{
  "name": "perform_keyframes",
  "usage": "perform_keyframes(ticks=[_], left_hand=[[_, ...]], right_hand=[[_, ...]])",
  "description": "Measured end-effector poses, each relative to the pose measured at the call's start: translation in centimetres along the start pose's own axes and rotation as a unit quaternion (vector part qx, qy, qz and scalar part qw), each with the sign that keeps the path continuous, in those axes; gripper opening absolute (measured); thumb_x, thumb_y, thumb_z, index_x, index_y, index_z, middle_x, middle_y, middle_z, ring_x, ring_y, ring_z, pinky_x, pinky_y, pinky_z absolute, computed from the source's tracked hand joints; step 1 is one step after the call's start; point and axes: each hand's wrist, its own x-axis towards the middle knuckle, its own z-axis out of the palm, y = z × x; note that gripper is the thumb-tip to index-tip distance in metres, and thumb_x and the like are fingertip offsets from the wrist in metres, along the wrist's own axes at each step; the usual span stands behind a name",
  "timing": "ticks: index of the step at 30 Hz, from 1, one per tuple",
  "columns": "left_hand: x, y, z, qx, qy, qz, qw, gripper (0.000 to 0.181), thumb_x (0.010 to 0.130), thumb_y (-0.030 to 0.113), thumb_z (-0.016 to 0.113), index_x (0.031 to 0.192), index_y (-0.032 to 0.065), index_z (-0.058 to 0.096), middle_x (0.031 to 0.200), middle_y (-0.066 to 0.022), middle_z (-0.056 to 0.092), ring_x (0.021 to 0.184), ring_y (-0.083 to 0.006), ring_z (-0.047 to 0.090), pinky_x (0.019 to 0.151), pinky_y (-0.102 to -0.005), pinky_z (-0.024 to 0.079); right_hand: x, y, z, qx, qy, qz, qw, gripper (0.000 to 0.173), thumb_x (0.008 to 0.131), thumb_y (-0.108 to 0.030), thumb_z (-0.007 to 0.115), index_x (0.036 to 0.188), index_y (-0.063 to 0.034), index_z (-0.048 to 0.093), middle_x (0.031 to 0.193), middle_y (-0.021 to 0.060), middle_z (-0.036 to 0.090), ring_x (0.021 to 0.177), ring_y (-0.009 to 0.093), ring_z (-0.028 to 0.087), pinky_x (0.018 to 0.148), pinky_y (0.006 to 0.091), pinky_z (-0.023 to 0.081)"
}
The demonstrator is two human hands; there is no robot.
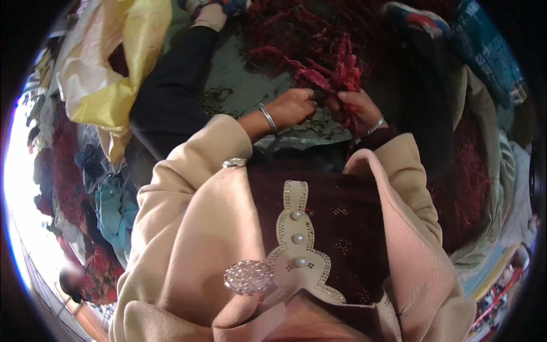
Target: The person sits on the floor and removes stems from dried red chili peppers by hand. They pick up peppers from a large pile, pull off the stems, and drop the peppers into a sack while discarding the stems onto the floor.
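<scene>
A crumpled bundle of red, leafy-looking plant material point(348, 70) rises out of my right hand point(361, 107), which grips it near its lower end. Some strands hang below that fist. My left hand point(292, 109) is just beside it with fingers curled towards the bundle; whether anything sits between those fingertips is hidden. One red piece reaches leftward from the bundle, above my left hand. Both wrists wear a silver bangle. Under the hands, green-brown plant scraps point(318, 127) lie on a dull green sheet point(230, 66) between my legs.
A heap of dark red stalks point(307, 21) spreads beyond my hands. A yellow and white woven sack point(104, 104) stands left of my leg, and a teal printed bag point(487, 51) lies at right. More red material point(461, 171) fills a pale sack at right. Another person point(96, 273) is at lower left.
</scene>
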Motion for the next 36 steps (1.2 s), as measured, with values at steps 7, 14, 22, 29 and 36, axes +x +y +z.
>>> perform_keyframes(ticks=[7,14,22,29,36], left_hand=[[0.5,0.4,-0.3,-0.12,-0.074,-0.036,0.989,0.008,0.071,0.007,0.04,0.07,0.0029,0.048,0.054,0.0021,0.041,0.047,-0.0067,0.037,0.044,-0.0196,0.031],[2.7,5.1,-3.5,0.373,-0.016,0.499,0.782,0.015,0.072,0.01,0.04,0.061,0.0032,0.049,0.051,0.0016,0.043,0.046,-0.0075,0.039,0.044,-0.0224,0.032],[1.0,10.8,-1.7,-0.312,-0.122,0.085,0.938,0.014,0.063,0.001,0.035,0.072,0.003,0.047,0.049,-0.0013,0.039,0.038,-0.0094,0.032,0.035,-0.0206,0.026],[1.9,7.3,-3.5,-0.17,-0.143,0.117,0.968,0.011,0.073,0.009,0.043,0.063,0.0057,0.047,0.052,0.0009,0.04,0.044,-0.0082,0.036,0.039,-0.0201,0.027],[1.4,8.4,-1.5,-0.291,-0.02,0.102,0.951,0.008,0.072,0.011,0.047,0.071,0.0039,0.049,0.058,-0.0022,0.047,0.046,-0.0096,0.042,0.041,-0.0209,0.033]], right_hand=[[-0.4,-0.3,0.2,-0.041,0.051,-0.009,0.998,0.016,0.066,-0.008,0.054,0.081,-0.0034,0.049,0.064,0.0045,0.051,0.057,0.013,0.049,0.052,0.0228,0.04],[0.0,-5.0,2.8,-0.112,0.019,-0.182,0.977,0.015,0.07,-0.011,0.052,0.083,-0.004,0.049,0.067,0.0033,0.05,0.058,0.012,0.047,0.052,0.0218,0.038],[-0.3,-6.3,5.2,0.08,-0.152,-0.197,0.965,0.022,0.074,-0.016,0.048,0.09,-0.0028,0.043,0.068,0.0046,0.047,0.059,0.013,0.044,0.055,0.0205,0.038],[-1.2,-6.3,3.9,-0.032,-0.024,-0.18,0.983,0.017,0.077,-0.015,0.045,0.09,-0.0041,0.044,0.069,0.0046,0.047,0.061,0.013,0.046,0.058,0.0221,0.04],[-1.1,-7.7,5.7,-0.309,0.085,-0.283,0.904,0.018,0.07,-0.009,0.056,0.087,-0.0049,0.051,0.074,-0.0012,0.05,0.068,0.008,0.046,0.062,0.0217,0.038]])
